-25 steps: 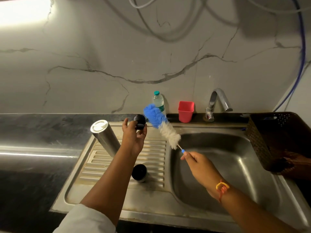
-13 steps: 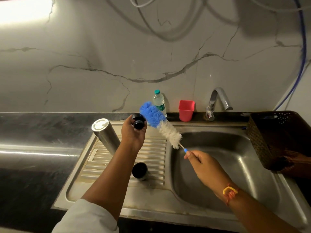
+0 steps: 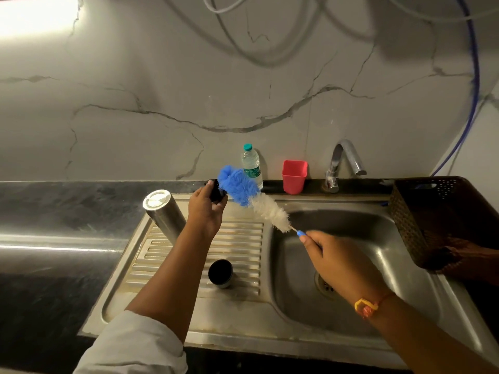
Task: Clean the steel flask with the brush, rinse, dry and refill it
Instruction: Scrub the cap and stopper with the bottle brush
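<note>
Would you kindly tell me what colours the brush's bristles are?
The brush is blue at its tip and white nearer the handle, clear in the head view.

Brush (image 3: 251, 197) blue at the tip, white below. Steel-grey flask (image 3: 164, 214), black cap (image 3: 215, 194), red cup (image 3: 294, 176), teal-topped bottle (image 3: 251, 166) with a green label. White wall (image 3: 243, 90) veined grey, dark brown basket (image 3: 421, 211) dotted with holes, and an orange-and-yellow wristband (image 3: 367, 306).

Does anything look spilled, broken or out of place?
Nothing stands out. The steel flask stands on the draining board, a black cup sits nearby, and the left hand holds a small black cap at the brush gripped by the right hand.
</note>
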A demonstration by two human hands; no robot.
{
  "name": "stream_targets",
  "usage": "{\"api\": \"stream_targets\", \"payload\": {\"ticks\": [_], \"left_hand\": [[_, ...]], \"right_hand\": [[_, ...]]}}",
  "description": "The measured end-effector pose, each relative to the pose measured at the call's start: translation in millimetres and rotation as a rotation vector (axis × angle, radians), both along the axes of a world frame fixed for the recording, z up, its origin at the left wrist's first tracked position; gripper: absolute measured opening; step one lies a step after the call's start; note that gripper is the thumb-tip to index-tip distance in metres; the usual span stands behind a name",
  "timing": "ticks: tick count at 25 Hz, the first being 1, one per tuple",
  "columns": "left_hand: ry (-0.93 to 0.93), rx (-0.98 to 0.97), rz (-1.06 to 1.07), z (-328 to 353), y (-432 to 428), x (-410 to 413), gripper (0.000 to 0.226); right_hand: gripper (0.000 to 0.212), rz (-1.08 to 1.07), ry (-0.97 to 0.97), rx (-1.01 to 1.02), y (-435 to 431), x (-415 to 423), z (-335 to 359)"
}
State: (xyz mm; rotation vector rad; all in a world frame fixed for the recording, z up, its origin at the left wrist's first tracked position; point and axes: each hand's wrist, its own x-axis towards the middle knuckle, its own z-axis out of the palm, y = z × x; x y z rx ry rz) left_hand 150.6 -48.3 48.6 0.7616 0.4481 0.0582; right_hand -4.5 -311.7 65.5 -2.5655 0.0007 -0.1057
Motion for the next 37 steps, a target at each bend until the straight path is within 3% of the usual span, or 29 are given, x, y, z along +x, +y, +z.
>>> {"api": "stream_targets", "payload": {"ticks": [4, 11, 16, 21, 26, 32, 37], "left_hand": [[0.032, 0.214, -0.073, 6.7, -4.5, -4.2, 0.046], [-0.025, 0.147, -0.164, 10.8, 5.9, -9.7, 0.034], [0.016, 0.069, -0.223, 13.2, -8.4, -24.3, 0.040], [-0.018, -0.057, -0.051, 15.6, 6.1, -23.3, 0.033], [-0.019, -0.002, -0.151, 8.5, -2.3, -31.8, 0.036], [-0.071, -0.084, -0.041, 6.2, 8.7, -26.8, 0.031], [-0.128, -0.065, -0.294, 2.9, -5.5, -39.8, 0.043]], "right_hand": [[0.035, 0.015, -0.102, -0.140, 8.1, 20.0, 11.3], [0.035, 0.038, -0.043, -0.195, 24.8, 7.5, 14.7], [0.035, -0.004, -0.045, -0.104, 34.8, 29.1, 17.3], [0.035, 0.061, 0.034, -0.056, 35.2, 14.0, -4.6], [0.036, 0.014, 0.064, 0.053, 35.2, 27.8, -10.2], [0.033, -0.047, 0.134, 0.294, 28.9, 4.8, -22.5], [0.033, -0.051, 0.202, 0.453, 41.1, 21.9, -18.9]]}}
